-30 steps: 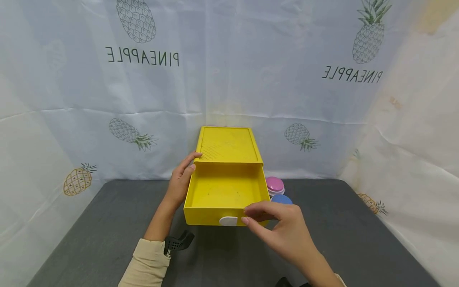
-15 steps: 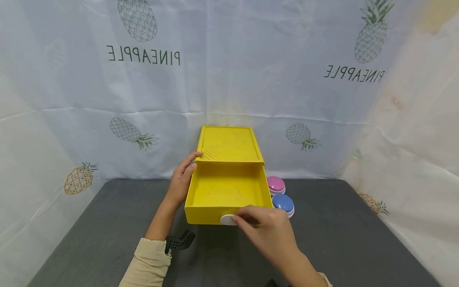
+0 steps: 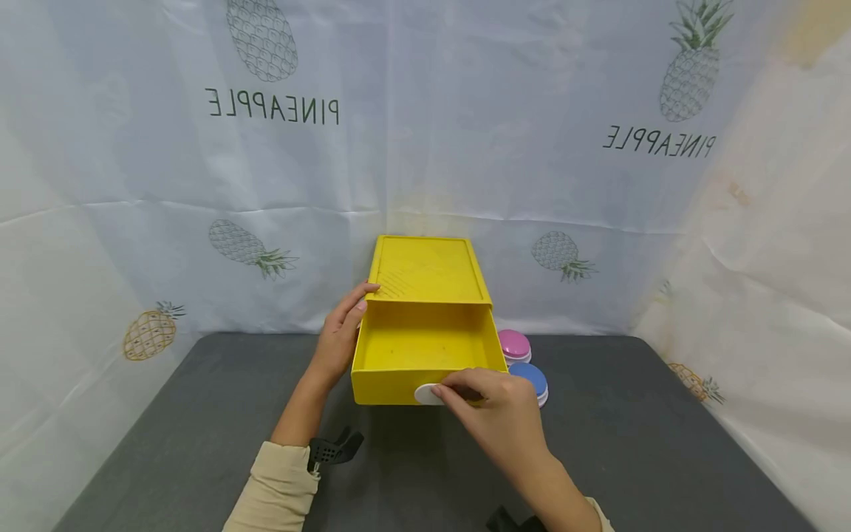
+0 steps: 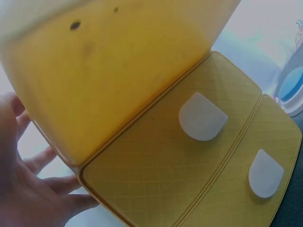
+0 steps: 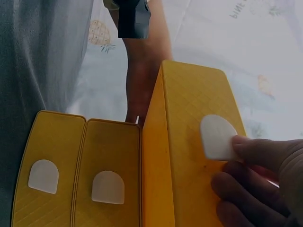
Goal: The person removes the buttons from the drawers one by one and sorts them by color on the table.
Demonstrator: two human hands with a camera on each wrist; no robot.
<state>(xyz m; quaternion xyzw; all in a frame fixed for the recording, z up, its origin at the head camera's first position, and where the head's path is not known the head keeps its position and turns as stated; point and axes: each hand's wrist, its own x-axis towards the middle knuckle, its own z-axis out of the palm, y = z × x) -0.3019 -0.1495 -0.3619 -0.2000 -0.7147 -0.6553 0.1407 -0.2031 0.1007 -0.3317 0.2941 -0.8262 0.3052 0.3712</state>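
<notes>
A yellow drawer cabinet [image 3: 428, 270] stands at the back of the table, its top drawer [image 3: 428, 351] pulled out. Inside, the drawer shows a bare floor with a few dark specks. My right hand [image 3: 501, 417] pinches the white drawer handle [image 5: 218, 137] between thumb and fingers. Along the cabinet's left side lies my left hand [image 3: 337, 336], an index fingertip on the top edge and the thumb near the front edge. The left wrist view shows its fingers [image 4: 61, 184] spread and fairly straight against the side. Two lower drawers with white handles [image 4: 203, 117] stay closed below.
To the cabinet's right sit a round pink-topped object [image 3: 515, 344] and a blue-topped one [image 3: 530, 378], both with white bases. A dark grey table [image 3: 219, 443] lies beneath. White curtain with pineapple prints [image 3: 432, 148] hangs behind and at the sides.
My right hand moved left and took hold of the white handle. The drawer front then shifted slightly back toward the cabinet. My left hand kept its place on the cabinet's side.
</notes>
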